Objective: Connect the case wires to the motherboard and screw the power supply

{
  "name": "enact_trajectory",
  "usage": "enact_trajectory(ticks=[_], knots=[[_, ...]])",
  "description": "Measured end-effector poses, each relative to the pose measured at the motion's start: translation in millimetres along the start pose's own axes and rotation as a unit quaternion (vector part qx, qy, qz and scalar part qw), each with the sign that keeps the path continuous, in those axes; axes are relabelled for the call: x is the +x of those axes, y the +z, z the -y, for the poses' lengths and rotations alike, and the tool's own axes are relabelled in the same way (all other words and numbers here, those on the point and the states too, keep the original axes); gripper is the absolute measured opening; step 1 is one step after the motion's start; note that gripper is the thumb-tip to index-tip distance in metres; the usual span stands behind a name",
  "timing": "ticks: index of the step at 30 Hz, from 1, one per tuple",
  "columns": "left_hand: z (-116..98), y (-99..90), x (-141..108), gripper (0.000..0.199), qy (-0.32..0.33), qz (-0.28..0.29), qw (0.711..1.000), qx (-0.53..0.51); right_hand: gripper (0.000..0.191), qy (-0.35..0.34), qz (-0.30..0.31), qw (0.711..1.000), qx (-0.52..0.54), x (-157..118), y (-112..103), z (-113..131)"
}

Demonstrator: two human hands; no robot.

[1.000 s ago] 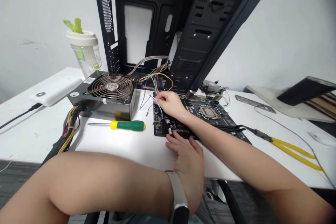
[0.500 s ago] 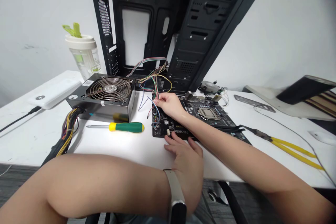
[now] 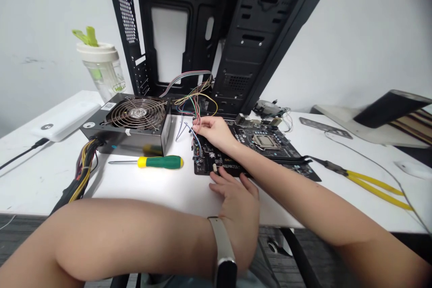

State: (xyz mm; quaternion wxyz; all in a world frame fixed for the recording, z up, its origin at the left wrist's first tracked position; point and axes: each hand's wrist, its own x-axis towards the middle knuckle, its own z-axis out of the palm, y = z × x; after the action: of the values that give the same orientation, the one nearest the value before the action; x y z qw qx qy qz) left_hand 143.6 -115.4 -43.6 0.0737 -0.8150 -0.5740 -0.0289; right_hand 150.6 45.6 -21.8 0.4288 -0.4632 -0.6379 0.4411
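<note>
A black motherboard (image 3: 219, 155) lies flat on the white table, its processor (image 3: 266, 141) showing on the right part. My left hand (image 3: 238, 204), with a watch band on the wrist, rests open at the board's front edge, fingers spread and fingertips touching it. My right hand (image 3: 216, 132) reaches across the board to its left side, thumb and fingers pinched on thin coloured wires (image 3: 196, 110). These wires run back into the black computer case (image 3: 232, 54). Some blue wires (image 3: 195, 132) hang down beside the fingers to the board's left edge. The wire ends in the pinch are hidden.
Left of the board are a power supply (image 3: 121, 135) with a cable bundle, and a green and yellow screwdriver (image 3: 162, 162). A cup (image 3: 103, 69) and a white power bank (image 3: 67, 119) stand farther left. Yellow-handled pliers (image 3: 371, 184) lie to the right.
The whole view has shifted slightly, so things appear a little farther left. My right hand has moved only a little at the wires; my left hand stays on the board's edge.
</note>
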Motion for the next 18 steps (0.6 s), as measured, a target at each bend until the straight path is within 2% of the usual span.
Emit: enact_trajectory(ticks=[7,11,18], knots=[[0,-1.9,-1,0.038,0.000,-0.017,1.000,0.014,0.015,-0.010,-0.017,1.000,0.020,-2,-3,3],[-3,2.1,-1,0.038,-0.001,-0.016,0.999,0.027,0.008,-0.033,-0.036,0.999,0.024,-2,-5,6],[-7,10.9,-1,0.040,-0.004,-0.019,0.999,0.026,0.016,-0.047,-0.029,0.998,0.010,0,-2,2]])
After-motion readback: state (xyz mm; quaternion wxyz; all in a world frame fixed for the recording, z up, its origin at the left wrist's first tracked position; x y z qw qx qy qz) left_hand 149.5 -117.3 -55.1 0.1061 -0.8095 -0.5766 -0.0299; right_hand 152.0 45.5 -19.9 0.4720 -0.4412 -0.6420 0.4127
